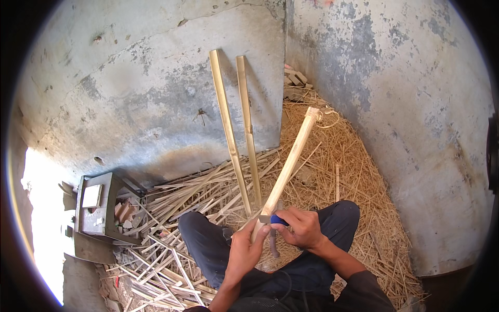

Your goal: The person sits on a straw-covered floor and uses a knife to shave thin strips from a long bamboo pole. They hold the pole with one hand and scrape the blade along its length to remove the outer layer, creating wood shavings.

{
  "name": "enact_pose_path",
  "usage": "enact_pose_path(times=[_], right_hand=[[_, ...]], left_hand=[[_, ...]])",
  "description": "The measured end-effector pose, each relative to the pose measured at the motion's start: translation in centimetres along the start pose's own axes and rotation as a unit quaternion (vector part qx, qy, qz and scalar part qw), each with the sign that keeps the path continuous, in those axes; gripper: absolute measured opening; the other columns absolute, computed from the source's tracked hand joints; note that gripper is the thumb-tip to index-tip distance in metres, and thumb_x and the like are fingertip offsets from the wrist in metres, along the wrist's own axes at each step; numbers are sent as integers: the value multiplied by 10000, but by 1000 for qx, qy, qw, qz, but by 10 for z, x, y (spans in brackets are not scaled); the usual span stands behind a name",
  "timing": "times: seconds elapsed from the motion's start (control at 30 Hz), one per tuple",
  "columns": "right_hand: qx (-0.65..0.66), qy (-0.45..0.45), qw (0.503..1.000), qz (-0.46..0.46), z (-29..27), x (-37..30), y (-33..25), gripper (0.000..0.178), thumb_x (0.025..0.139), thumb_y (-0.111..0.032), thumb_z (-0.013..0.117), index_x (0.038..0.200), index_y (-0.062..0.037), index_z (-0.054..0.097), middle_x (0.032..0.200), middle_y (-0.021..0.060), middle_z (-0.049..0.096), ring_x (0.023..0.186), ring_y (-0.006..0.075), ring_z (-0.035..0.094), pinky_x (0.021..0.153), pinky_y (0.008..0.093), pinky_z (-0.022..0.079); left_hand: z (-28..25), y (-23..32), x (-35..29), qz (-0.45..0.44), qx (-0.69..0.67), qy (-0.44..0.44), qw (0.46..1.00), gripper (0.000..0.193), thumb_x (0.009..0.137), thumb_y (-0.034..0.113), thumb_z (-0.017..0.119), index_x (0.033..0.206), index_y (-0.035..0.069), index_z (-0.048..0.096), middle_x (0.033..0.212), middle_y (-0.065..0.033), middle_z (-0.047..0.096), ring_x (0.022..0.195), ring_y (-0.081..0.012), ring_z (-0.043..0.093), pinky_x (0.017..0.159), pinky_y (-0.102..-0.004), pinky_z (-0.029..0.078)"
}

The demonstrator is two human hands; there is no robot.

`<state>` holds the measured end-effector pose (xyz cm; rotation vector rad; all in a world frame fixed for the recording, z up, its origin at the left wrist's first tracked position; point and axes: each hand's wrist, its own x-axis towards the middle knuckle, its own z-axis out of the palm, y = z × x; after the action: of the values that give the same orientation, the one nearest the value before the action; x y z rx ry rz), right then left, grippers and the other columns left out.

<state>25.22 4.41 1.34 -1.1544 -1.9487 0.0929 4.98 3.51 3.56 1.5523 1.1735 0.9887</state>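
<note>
A pale bamboo strip (288, 166) slants up and away from my lap, with a thin curl of shaving (328, 118) at its far end. Around its near end my left hand (244, 252) is closed, thumb along the side. My right hand (301, 229) grips a blue-handled knife (279, 220); its short grey blade lies across the strip near the left fingers. Between my legs, just under the hands, a brownish curved rod (274, 245) partly shows; what it belongs to is hidden.
Two long bamboo slats (228, 130) lean on the worn grey wall (140, 93). Split strips (166, 265) lie in heaps to the left, and straw-like shavings (358, 208) cover the floor on the right. A small wooden cabinet (104, 208) stands at left; bricks (296, 78) sit in the far corner.
</note>
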Motion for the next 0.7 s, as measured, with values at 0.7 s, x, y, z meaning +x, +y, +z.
enact_pose_path(times=[0.7], right_hand=[[-64,40,997,25,-6,7,15,294,1005,-339,775,1091,-58,771,841,108,743,689,263,746,598,380,580]], left_hand=[[-2,-11,-10,-55,46,-3,997,318,1131,290,646,1146,-7,759,706,-15,573,687,-78,470,606,-309,410]])
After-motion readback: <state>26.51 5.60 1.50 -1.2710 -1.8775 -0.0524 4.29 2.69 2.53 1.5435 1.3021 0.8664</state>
